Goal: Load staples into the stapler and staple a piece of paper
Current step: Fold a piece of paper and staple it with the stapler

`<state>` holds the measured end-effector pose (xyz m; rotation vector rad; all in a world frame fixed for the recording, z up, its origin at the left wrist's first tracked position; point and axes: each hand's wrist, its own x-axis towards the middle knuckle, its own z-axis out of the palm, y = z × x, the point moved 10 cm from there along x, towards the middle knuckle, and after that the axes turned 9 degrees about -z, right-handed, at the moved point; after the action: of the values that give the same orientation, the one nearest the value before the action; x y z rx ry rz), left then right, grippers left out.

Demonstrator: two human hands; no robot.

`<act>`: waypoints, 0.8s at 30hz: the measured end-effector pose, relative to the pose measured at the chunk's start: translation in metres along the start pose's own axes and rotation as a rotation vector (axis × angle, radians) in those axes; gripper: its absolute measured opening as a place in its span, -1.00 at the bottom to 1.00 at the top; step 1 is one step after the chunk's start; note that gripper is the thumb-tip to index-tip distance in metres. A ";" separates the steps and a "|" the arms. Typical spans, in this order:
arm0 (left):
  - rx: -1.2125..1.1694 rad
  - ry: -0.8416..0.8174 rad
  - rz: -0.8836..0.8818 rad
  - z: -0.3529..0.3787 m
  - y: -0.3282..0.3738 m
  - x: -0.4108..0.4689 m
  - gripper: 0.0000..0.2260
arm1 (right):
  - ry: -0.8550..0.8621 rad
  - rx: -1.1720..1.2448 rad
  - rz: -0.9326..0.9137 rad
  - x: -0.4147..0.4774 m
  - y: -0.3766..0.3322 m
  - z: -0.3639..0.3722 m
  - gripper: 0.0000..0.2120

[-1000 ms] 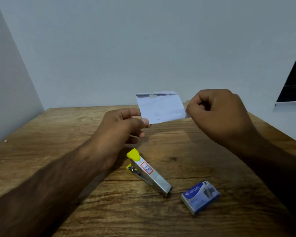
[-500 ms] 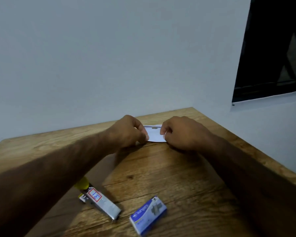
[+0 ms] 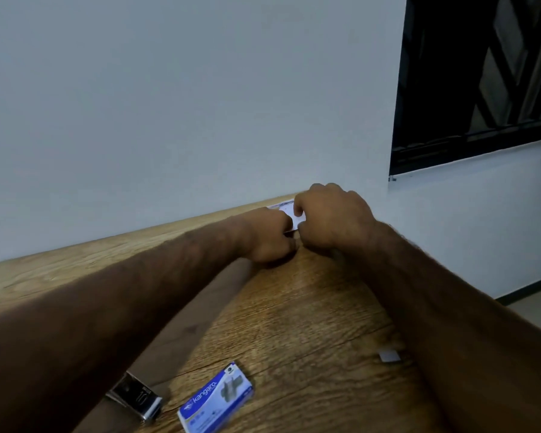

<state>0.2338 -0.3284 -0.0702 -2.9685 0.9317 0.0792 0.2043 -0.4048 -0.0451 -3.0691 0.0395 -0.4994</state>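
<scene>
A small white piece of paper point(image 3: 289, 209) lies at the far edge of the wooden table point(image 3: 294, 307), against the wall. Both hands are on it, side by side. My left hand point(image 3: 270, 237) has its fingers curled at the paper's left part, and my right hand point(image 3: 328, 217) pinches its right part with curled fingers. Most of the paper is hidden under the hands. The metal stapler point(image 3: 138, 396) lies near the front, half hidden by my left forearm. Beside it lies the blue box of staples point(image 3: 216, 400).
A small grey scrap point(image 3: 388, 354) lies on the table by my right forearm. The white wall stands right behind the table's far edge. A dark window point(image 3: 475, 82) is at the upper right, and the table's right edge drops to the floor.
Both hands went from holding the paper up in the air to pressing it on the table at the far edge. The view swung right, so the stapler and box slid to the lower left.
</scene>
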 end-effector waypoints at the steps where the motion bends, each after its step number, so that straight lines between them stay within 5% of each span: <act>1: -0.007 -0.020 -0.013 0.002 0.001 0.005 -0.68 | -0.008 0.011 0.014 0.000 0.004 0.003 -0.65; 20: -0.236 -0.082 -0.132 0.011 -0.010 0.066 -0.62 | -0.223 0.155 0.080 0.014 0.036 0.050 -0.60; 24: -0.282 -0.032 -0.127 0.000 -0.014 0.056 -0.44 | -0.240 0.167 0.084 0.014 0.037 0.050 -0.64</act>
<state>0.2876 -0.3488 -0.0735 -3.2635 0.7844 0.2760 0.2325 -0.4408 -0.0892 -2.9244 0.1139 -0.1218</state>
